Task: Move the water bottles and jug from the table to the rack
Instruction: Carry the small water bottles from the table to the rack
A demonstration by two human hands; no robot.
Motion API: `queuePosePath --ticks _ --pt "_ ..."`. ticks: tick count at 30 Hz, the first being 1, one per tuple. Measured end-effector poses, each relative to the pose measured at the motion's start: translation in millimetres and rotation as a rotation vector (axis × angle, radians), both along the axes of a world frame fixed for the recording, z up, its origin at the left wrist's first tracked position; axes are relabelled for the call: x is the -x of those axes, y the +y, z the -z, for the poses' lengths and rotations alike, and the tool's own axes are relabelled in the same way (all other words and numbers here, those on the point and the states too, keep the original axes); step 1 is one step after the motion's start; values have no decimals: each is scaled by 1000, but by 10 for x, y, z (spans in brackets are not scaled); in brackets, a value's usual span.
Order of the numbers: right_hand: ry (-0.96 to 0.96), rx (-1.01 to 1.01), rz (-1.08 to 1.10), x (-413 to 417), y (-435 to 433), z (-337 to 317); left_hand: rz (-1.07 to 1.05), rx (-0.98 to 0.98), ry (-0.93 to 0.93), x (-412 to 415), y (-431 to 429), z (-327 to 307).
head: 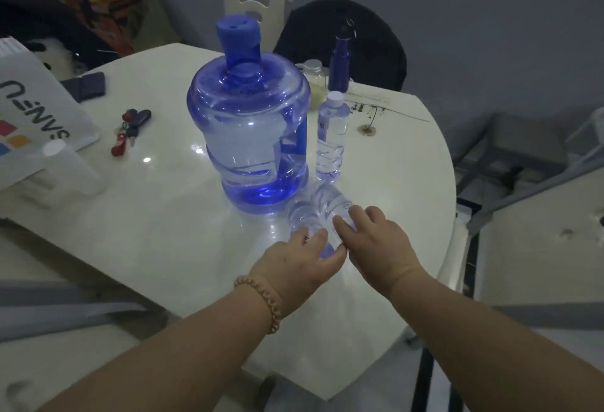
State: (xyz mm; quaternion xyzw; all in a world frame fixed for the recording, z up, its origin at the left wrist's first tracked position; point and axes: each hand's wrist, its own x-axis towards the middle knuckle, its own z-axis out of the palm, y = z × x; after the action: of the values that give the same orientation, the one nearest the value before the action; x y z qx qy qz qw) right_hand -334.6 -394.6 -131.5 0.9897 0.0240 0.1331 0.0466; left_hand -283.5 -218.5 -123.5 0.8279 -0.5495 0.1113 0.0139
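A big blue water jug (251, 123) with a blue cap stands mid-table. Just right of it stands a clear water bottle (330, 137) with a white cap. In front of the jug two more clear ribbed bottles (312, 212) stand pressed together. My left hand (300, 264), with a bead bracelet at the wrist, wraps the top of the left one. My right hand (369, 241) curls over the top of the right one (340, 204). Their caps are hidden under my fingers. A dark blue metal bottle (340, 65) stands at the back.
The white round table (163, 231) also holds keys (130, 130), a white printed bag (29, 117), a small jar (314, 83) and a printed sheet (379, 104). Two chairs stand behind. A grey metal rack (510, 156) stands low to the right of the table.
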Motion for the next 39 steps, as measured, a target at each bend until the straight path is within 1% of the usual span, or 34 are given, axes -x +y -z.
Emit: queuePosePath --ticks 5,8,11,12,14,15,17,19,21,24,26,28,33,35,39 --pt "33 -105 50 283 92 481 -69 -168 75 233 30 178" --pt "59 -141 41 440 173 726 -110 -204 148 310 30 361" --pt "14 -153 13 512 207 870 -153 -175 214 402 9 450" --pt "12 -146 18 515 222 885 -181 -199 247 429 1 475" --pt "19 -136 51 495 258 882 -253 -312 338 470 -4 507" --pt "17 -149 72 463 275 863 -307 -329 370 482 -24 490" --pt "26 -202 110 372 305 806 -413 -269 387 480 -86 454" --pt "33 -241 149 262 299 756 -489 -144 356 437 -164 446" --pt "95 -229 188 147 288 721 -564 -69 351 361 -238 498" --pt "267 -178 215 52 315 723 -707 -164 474 265 -301 706" --pt "317 -144 249 64 367 776 -684 -185 496 223 -330 947" --pt "279 -135 274 64 387 792 -618 -197 454 191 -366 1064" --pt "204 -166 277 69 351 805 -687 -95 556 313 -455 808" --pt "206 -171 291 125 356 798 -665 -87 526 330 -468 758" --pt "253 -164 359 458 350 774 -582 -151 492 367 -428 747"
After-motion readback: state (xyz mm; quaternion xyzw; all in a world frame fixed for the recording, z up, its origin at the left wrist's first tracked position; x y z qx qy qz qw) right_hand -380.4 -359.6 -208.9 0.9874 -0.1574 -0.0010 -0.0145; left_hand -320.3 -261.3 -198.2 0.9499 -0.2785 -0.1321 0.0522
